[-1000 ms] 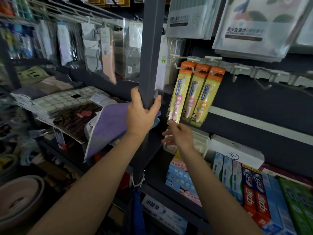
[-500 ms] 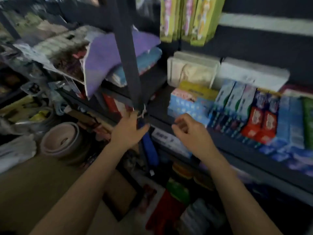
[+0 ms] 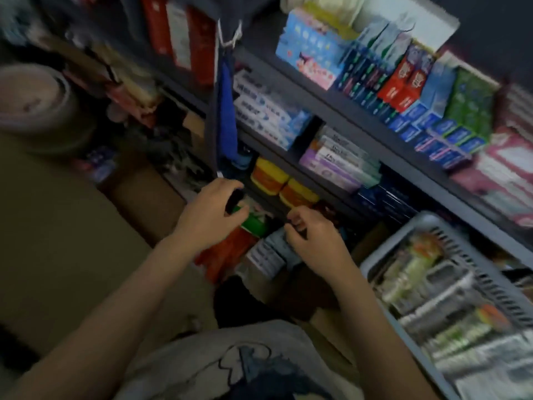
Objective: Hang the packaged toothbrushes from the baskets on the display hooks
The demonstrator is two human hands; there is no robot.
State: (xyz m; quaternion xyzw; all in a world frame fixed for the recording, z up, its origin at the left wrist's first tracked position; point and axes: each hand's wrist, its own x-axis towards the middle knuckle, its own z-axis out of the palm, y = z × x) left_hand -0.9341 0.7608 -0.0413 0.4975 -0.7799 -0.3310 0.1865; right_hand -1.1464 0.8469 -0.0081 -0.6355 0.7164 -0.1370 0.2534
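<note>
Dark metal shelving (image 3: 326, 90) fills the wall ahead, its boards slanting across the view and packed with boxed goods: blue, red and green toothpaste cartons (image 3: 409, 79) on the upper board, white and lilac boxes (image 3: 337, 160) on the one below, and yellow-and-orange tubs (image 3: 284, 183) lower down. A blue strip (image 3: 226, 111) hangs down the upright post from a white tie. To the left, stacked pinkish basins (image 3: 34, 96) sit near the brown floor (image 3: 57, 241). Everything is smeared with motion blur, so the labels cannot be read.

Low on the right stands a grey slatted basket (image 3: 473, 252), and the packaged toothbrushes (image 3: 432, 301) lie inside it in a loose heap, green and orange showing through the clear wrapping. No pack is in either hand.

Both bare arms reach forward from a pale grey shirt (image 3: 207, 365). The left hand (image 3: 213, 212) hovers in front of the bottom shelf with its fingers loosely bent; it holds nothing I can make out. The right hand (image 3: 314, 238) is just beside it, fingers curled inward, over some grey-blue boxes (image 3: 268, 252) on the floor; whether it touches them I cannot tell. The two hands are near each other but apart, and the right one is well short of the basket.
</note>
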